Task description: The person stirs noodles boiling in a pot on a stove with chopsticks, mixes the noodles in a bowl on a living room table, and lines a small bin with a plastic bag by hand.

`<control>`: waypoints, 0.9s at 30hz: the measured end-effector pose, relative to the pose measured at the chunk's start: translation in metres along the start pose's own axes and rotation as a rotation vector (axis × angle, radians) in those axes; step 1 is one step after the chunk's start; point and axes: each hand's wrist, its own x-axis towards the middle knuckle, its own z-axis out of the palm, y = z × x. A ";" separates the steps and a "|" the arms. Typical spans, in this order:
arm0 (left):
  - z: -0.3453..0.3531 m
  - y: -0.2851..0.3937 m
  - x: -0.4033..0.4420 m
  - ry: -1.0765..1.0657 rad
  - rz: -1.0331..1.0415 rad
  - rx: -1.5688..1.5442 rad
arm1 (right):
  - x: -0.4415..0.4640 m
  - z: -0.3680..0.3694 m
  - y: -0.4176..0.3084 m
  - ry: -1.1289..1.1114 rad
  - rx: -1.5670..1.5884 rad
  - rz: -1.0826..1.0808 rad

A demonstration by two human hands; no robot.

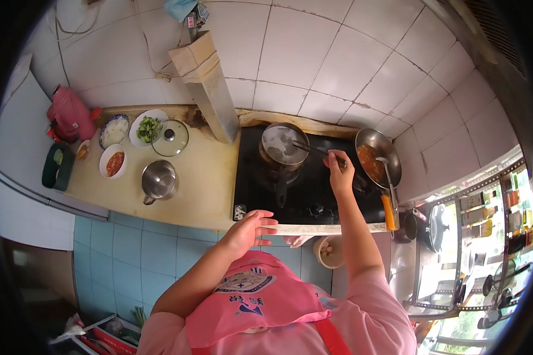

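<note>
My right hand (pixel 341 168) grips a pair of dark chopsticks (pixel 315 149), their tips dipping into a saucepan (pixel 282 166) on the black stove (pixel 320 177). Whitish, foamy liquid (pixel 278 144) fills the pan, and its dark handle (pixel 281 192) points toward me. My left hand (pixel 251 232) is empty with its fingers apart, held near the front edge of the counter. To the right of the pan, a wok (pixel 394 145) contains reddish-orange food or sauce, and a metal spatula or ladle (pixel 387 171) rests in it.
On the left counter (pixel 204 201) stand a metal pot (pixel 159 180), glass lid (pixel 177 143), plate of cut greens (pixel 148 129), bowl of red food (pixel 114 161) and patterned bowl (pixel 114 131). The wok's orange handle (pixel 387 212) overhangs the front edge. A bin (pixel 330 254) sits below.
</note>
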 end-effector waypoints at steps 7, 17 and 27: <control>-0.021 -0.032 0.049 0.349 -0.082 -0.103 | 0.063 -0.002 0.045 -0.116 -0.363 -0.258; -0.007 -0.051 0.098 0.179 0.051 -0.268 | 0.076 0.017 0.082 -0.145 0.129 0.303; -0.002 -0.056 0.109 0.182 0.064 -0.277 | 0.057 0.001 0.019 -0.300 0.230 0.425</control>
